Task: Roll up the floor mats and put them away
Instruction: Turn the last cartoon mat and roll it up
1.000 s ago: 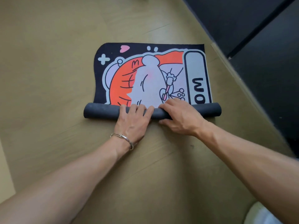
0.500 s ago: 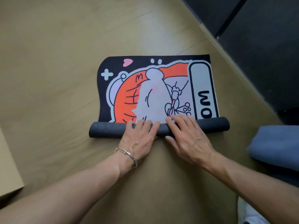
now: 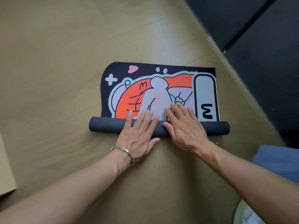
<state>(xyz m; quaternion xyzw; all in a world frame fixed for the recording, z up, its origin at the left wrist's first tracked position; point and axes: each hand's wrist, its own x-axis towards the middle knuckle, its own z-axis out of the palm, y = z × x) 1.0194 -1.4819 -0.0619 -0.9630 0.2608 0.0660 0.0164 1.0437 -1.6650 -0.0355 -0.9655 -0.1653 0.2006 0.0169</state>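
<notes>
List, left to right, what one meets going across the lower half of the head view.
Tan box corner → left end of the mat roll → left hand → right hand → blue fabric at the right edge.

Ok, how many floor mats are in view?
1: the cartoon-print mat, part rolled, under the left hand and right hand. The blue thing at right is cut off, maybe another.

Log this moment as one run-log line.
step: rolling up floor mat | left hand: flat, presses roll | right hand: flat, presses roll, fingers reach onto print | mat: partly rolled, far part flat on floor
</notes>
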